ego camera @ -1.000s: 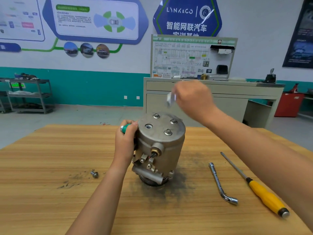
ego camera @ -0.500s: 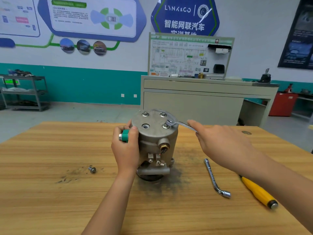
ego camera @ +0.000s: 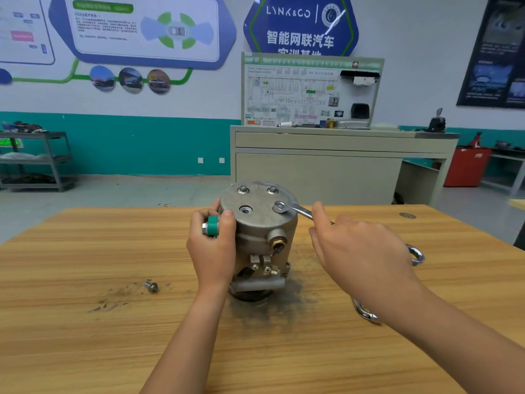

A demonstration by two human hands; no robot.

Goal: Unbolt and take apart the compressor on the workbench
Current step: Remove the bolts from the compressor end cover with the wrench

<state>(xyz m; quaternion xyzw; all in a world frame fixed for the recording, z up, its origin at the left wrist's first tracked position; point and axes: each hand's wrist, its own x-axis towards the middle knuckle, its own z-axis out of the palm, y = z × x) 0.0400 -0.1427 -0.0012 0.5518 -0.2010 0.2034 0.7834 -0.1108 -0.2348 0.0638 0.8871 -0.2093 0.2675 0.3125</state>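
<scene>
The grey metal compressor [ego camera: 257, 231] stands upright on the wooden workbench [ego camera: 85, 336]. My left hand [ego camera: 213, 251] grips its left side, fingers curled round a green-capped port [ego camera: 211, 226]. On the top plate I see two bolts at the back, an empty bolt hole [ego camera: 245, 209] and a front-right bolt. The ring end of a silver wrench [ego camera: 295, 210] sits on that front-right bolt. My right hand [ego camera: 363, 257] holds the wrench shaft from above, and the wrench's far ring pokes out to the right of the hand.
A loose bolt [ego camera: 151, 286] lies on the bench left of the compressor, near dark grime marks. An L-shaped socket wrench [ego camera: 365, 312] shows partly under my right forearm. A beige cabinet [ego camera: 326, 172] with a wiring display board stands behind the bench.
My right hand came down from above the compressor and set the wrench ring on the front-right top bolt. My left hand kept its grip on the compressor's side.
</scene>
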